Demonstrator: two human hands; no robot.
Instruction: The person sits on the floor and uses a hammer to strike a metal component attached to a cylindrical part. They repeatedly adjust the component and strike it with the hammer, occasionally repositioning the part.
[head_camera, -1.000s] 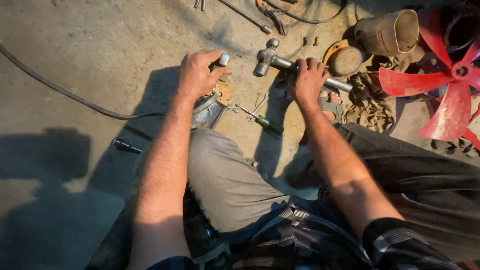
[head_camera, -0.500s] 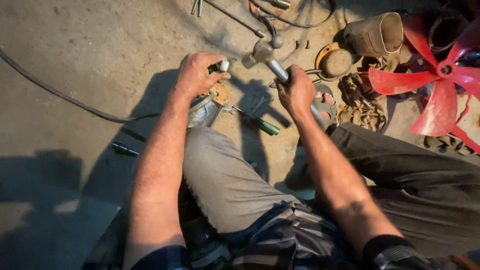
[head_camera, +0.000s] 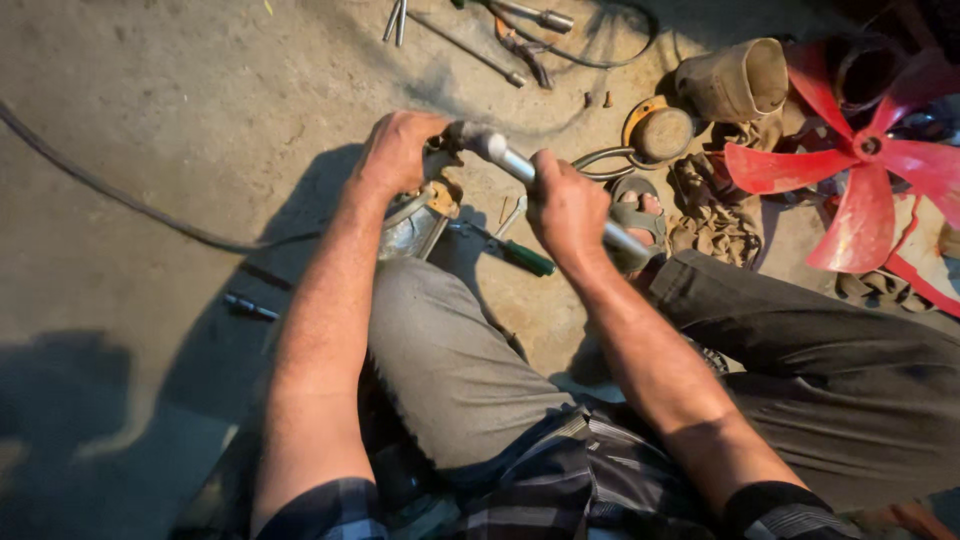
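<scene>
Right hand (head_camera: 566, 205) fist-wrapped on hammer (head_camera: 520, 165) handle — head sits over motor part (head_camera: 415, 222) at the left knee. Left hand (head_camera: 395, 152) curled on that part, holding a small piece. Dusty concrete floor (head_camera: 150, 110) — cable (head_camera: 110, 190), green screwdriver (head_camera: 515, 250), red fan (head_camera: 865, 170), loose tools around.

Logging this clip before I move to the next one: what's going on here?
A person sits on a concrete floor. Their right hand grips a metal hammer by its handle, head close to the left hand, which presses on a round metal part by the knee. A green-handled screwdriver lies beside it, and a red fan blade lies at the right.
</scene>
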